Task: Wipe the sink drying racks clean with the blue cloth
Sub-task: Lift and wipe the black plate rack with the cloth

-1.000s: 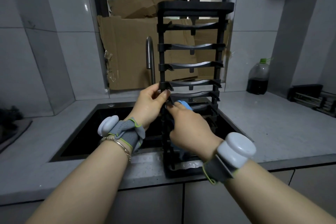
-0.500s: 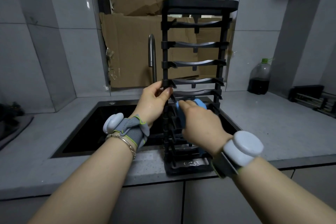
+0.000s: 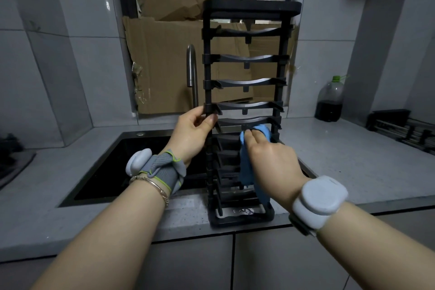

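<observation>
A tall black drying rack (image 3: 249,59) with several curved crossbars stands upright on the counter's front edge, at the sink's right side. My left hand (image 3: 191,133) grips its left upright at mid height, thumb in front. My right hand (image 3: 268,160) holds the blue cloth (image 3: 246,162) bunched against a crossbar in the rack's middle; part of the cloth hangs down below my fingers. The lower crossbars are partly hidden behind my right hand and the cloth.
A black sink (image 3: 131,162) lies to the left of the rack, with a steel tap (image 3: 191,77) behind. Cardboard (image 3: 164,59) covers the window. A dark-liquid bottle (image 3: 329,101) and a second black rack (image 3: 404,129) sit on the grey counter (image 3: 341,167) at right.
My right hand has slid the cloth rightward along the crossbar and slightly up. My left hand keeps its hold on the left upright.
</observation>
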`<move>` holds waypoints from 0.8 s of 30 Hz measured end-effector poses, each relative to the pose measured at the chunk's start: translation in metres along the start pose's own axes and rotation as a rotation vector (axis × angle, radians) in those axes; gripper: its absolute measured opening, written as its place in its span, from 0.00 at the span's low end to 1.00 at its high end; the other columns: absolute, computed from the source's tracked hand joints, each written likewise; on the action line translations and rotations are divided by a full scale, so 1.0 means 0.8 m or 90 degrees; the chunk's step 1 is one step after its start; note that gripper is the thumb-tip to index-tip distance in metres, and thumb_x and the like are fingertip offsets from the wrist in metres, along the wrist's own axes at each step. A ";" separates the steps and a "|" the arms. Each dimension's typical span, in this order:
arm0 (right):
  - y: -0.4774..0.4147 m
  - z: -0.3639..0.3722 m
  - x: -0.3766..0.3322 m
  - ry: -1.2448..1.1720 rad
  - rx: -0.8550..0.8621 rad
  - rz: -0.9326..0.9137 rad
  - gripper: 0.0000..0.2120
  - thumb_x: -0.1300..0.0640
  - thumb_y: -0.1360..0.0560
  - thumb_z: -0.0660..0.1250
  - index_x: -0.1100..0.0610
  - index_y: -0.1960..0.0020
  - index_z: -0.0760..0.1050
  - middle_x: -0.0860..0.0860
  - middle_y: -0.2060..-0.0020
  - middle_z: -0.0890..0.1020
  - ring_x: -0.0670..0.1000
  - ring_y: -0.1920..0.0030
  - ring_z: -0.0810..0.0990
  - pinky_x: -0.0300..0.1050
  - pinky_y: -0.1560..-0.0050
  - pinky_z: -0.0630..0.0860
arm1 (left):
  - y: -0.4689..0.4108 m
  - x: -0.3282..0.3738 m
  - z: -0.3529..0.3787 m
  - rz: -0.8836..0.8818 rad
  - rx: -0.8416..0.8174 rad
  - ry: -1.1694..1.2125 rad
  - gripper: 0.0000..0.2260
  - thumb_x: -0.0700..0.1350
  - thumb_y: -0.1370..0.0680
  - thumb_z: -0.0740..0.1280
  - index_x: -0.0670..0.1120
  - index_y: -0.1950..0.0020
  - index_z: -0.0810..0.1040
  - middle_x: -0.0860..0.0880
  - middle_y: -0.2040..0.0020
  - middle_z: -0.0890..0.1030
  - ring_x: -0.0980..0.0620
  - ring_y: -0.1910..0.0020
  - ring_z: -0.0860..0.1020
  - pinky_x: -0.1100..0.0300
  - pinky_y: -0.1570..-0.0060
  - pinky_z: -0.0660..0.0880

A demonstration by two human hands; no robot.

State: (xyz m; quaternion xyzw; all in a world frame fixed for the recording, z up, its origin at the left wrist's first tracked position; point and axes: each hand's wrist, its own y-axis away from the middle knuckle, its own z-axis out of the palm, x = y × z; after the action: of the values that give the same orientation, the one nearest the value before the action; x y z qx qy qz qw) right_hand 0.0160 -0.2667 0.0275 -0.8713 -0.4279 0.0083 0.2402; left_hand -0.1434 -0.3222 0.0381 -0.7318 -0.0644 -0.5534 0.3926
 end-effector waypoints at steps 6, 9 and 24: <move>-0.003 -0.008 0.003 0.053 -0.020 0.077 0.26 0.67 0.25 0.59 0.63 0.29 0.57 0.57 0.36 0.71 0.58 0.48 0.79 0.46 0.64 0.66 | 0.000 0.000 0.000 0.007 0.010 -0.009 0.08 0.41 0.20 0.62 0.53 0.52 0.78 0.50 0.58 0.79 0.49 0.54 0.76 0.46 0.49 0.76; -0.006 -0.018 0.005 0.087 -0.020 0.078 0.18 0.67 0.25 0.59 0.62 0.36 0.66 0.55 0.43 0.76 0.58 0.50 0.80 0.45 0.65 0.65 | 0.002 -0.002 0.002 0.019 0.025 -0.025 0.08 0.41 0.20 0.62 0.53 0.52 0.78 0.47 0.56 0.80 0.49 0.54 0.77 0.44 0.47 0.76; 0.029 0.029 0.058 -0.989 0.382 0.279 0.11 0.65 0.28 0.59 0.51 0.55 0.74 0.55 0.63 0.77 0.48 0.63 0.76 0.41 0.63 0.73 | 0.034 -0.039 0.030 -0.071 0.110 0.023 0.14 0.45 0.18 0.57 0.47 0.62 0.75 0.48 0.65 0.79 0.49 0.61 0.76 0.52 0.53 0.75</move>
State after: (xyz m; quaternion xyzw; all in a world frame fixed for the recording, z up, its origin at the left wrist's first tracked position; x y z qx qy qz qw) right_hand 0.0578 -0.2342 0.0057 -0.5811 -0.2725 0.7613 0.0925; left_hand -0.1228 -0.3150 -0.0042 -0.6803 -0.1452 -0.5801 0.4237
